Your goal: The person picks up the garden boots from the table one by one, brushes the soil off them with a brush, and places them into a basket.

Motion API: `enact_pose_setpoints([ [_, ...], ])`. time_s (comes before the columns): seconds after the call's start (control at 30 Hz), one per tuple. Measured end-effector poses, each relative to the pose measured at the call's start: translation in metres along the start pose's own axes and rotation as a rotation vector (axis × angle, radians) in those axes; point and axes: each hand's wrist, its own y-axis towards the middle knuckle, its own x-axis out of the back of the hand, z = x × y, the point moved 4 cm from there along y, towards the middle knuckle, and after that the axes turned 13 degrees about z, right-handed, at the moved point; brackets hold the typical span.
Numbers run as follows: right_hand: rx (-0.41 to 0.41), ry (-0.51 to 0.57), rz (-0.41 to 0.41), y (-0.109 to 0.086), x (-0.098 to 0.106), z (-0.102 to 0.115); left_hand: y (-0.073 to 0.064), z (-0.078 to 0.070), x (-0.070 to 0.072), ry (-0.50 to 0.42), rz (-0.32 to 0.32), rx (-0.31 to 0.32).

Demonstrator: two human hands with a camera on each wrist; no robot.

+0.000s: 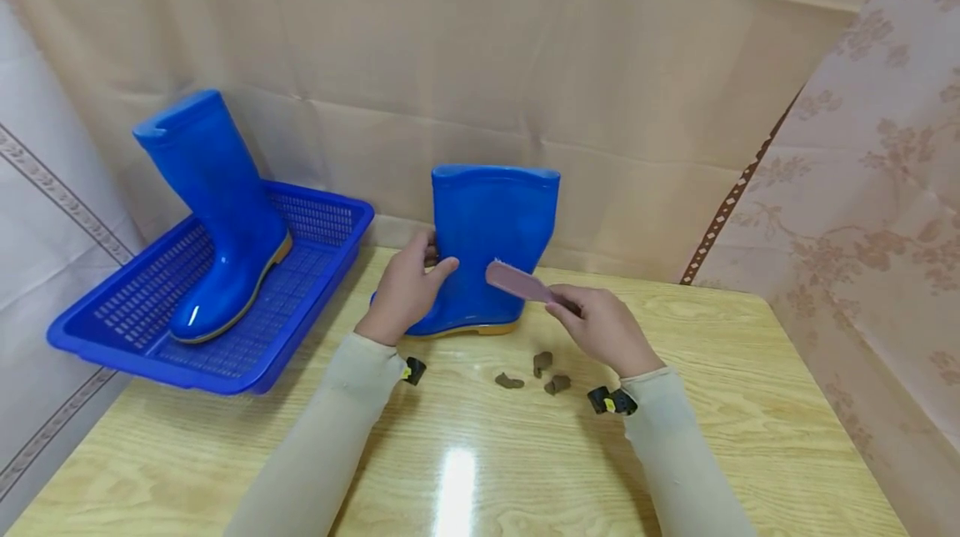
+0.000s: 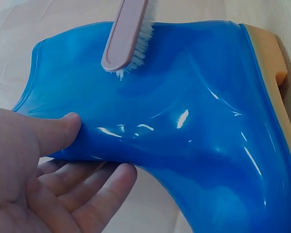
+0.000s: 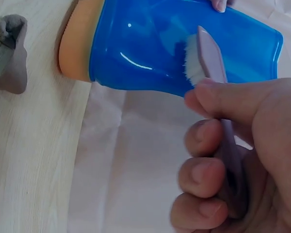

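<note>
A blue rubber boot [image 1: 491, 216] with a tan sole stands upright on the table, its toe to the left. My left hand [image 1: 408, 287] holds the front of its shaft, thumb on the near side and fingers behind, as the left wrist view shows. In my right hand [image 1: 600, 327] is a scrub brush [image 3: 212, 53] with a mauve handle, fingers wrapped round it. Its white bristles [image 3: 191, 63] face the boot's shaft, right at the surface. Three brown clay-like lumps [image 1: 557, 384] lie in front of the boot.
A blue perforated plastic basket [image 1: 315, 303] stands on the left side of the table [image 1: 675, 454], with a second blue boot [image 1: 232, 212] upright in it, leaning slightly. A beige cloth [image 1: 637, 103] hangs close behind the table, and a floral curtain [image 1: 885, 212] hangs at the right.
</note>
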Motion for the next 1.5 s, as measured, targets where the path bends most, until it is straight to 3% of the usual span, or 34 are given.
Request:
enact_pose_setpoints([
  [0.17, 0.001, 0.012, 0.02, 0.0, 0.0, 0.002, 0.0, 0.004, 0.0, 0.03, -0.016, -0.002],
  [0.57, 0.141, -0.01, -0.133, 0.0, 0.003, 0.015, -0.005, -0.007, 0.0, 0.148, 0.045, -0.053],
  [0.83, 0.125, -0.008, -0.17, 0.001, -0.002, 0.012, -0.004, -0.007, -0.002, 0.155, 0.042, -0.045],
  [1.33, -0.072, 0.049, 0.028, -0.003, 0.002, 0.0, 0.0, 0.005, -0.004, 0.088, -0.032, -0.048],
  [1.5, -0.072, 0.107, 0.061, -0.005, 0.002, -0.003, 0.001, 0.006, -0.007, 0.093, -0.04, -0.045],
])
